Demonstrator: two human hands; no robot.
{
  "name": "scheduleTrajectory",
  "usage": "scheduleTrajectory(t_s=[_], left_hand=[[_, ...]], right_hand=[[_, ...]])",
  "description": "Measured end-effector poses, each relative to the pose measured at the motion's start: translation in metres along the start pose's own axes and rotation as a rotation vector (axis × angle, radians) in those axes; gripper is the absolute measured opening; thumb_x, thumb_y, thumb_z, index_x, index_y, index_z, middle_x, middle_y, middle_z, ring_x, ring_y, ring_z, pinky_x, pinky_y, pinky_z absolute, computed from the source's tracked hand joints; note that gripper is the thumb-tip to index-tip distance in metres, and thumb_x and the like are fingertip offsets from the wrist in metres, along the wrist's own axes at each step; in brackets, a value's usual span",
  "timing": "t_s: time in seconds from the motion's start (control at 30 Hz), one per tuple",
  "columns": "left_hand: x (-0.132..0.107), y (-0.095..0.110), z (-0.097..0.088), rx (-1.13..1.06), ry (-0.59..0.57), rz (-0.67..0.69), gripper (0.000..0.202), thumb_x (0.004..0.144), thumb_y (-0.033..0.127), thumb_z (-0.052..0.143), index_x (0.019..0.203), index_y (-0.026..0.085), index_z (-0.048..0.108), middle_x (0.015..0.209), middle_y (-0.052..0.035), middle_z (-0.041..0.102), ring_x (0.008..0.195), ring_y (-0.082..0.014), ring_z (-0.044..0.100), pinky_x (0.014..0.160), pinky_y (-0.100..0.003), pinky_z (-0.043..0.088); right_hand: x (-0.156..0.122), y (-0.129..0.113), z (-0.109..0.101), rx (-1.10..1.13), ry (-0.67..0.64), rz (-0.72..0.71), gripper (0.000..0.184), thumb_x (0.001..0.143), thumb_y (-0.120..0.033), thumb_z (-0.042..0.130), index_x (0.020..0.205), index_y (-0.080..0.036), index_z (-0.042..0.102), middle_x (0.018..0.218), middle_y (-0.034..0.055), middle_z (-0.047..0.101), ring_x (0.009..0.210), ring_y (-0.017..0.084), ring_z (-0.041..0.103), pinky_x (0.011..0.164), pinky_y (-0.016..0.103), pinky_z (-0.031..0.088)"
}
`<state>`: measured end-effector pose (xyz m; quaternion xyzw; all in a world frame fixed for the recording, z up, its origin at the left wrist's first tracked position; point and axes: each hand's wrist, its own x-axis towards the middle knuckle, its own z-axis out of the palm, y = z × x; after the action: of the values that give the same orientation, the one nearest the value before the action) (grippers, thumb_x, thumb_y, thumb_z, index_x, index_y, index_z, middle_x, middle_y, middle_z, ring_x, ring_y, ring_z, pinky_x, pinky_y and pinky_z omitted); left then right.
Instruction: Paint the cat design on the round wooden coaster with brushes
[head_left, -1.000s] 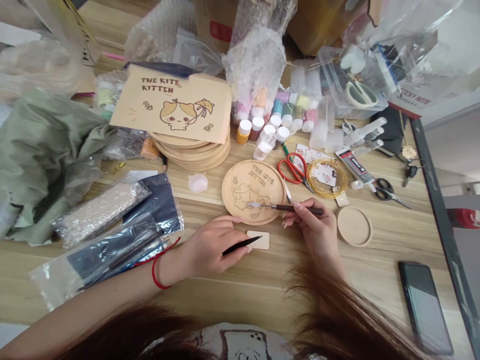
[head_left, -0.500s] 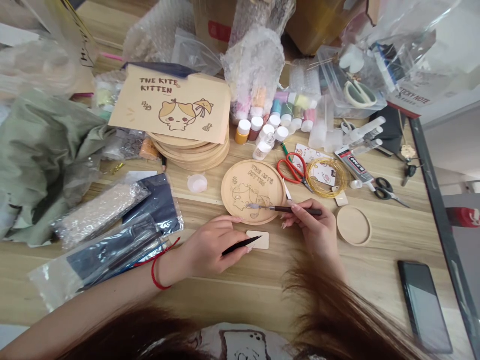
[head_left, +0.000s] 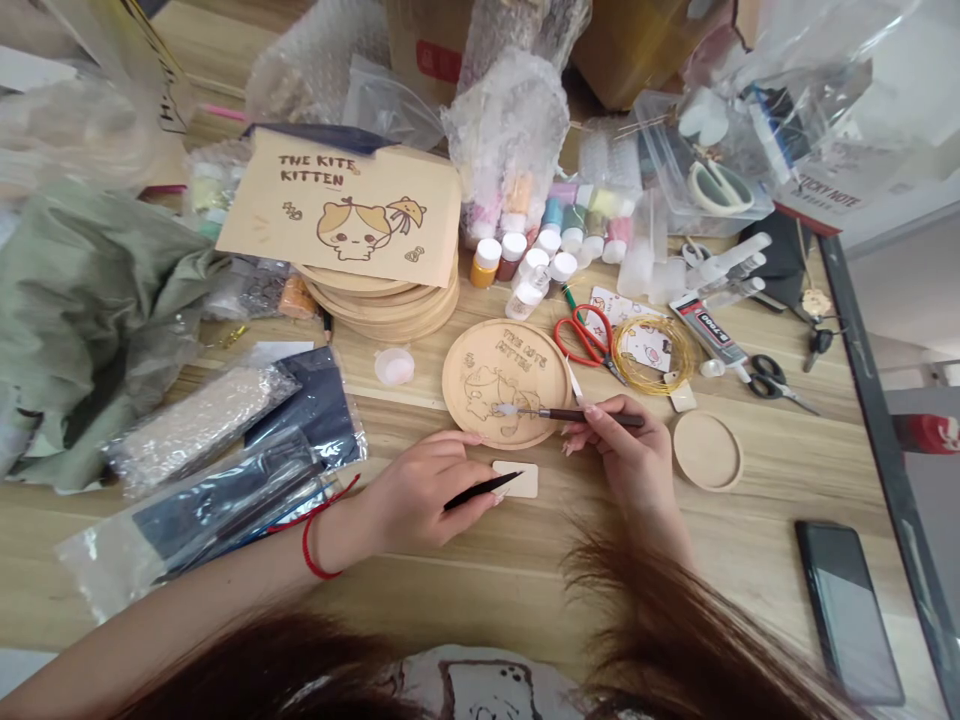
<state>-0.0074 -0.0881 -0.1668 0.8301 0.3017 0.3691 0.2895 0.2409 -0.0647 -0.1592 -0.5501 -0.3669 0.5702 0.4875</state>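
My right hand grips the dark handle of a palette knife. Its thin metal blade, with something whitish on the tip, lies over the lower part of a round wooden tray marked with a kitten outline and lettering. Closed around black tweezers, my left hand rests at the tray's near edge, its index fingertip at the rim. The tweezers' points sit above a small pale card. Whether the blade touches the wood, I cannot tell.
Behind the tray are a lidded paint pot, red-handled scissors and a golden wire coil. A printed kitten sheet lies on stacked wooden trays. To the right are a small round tray and a phone.
The palette knife's tip has shifted very slightly over the kitten drawing. Both hands keep their grips and stay nearly in place.
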Motion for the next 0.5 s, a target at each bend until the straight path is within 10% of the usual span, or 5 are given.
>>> scheduleTrajectory(t_s=[0.5], left_hand=[[-0.001,-0.001,0.0006,-0.004,-0.005,0.001,0.011,0.086,0.017,0.063,0.096,0.015,0.063,0.075,-0.0021,0.069,0.066,-0.012,0.06,0.095,-0.039,0.055]], right_hand=[[0.0002,-0.0001,-0.0009,-0.019,0.005,0.024,0.016,0.077,-0.029,0.078,0.076,-0.018,0.067,0.067,0.0038,0.074,0.048,0.015,0.067,0.052,0.027,0.057]])
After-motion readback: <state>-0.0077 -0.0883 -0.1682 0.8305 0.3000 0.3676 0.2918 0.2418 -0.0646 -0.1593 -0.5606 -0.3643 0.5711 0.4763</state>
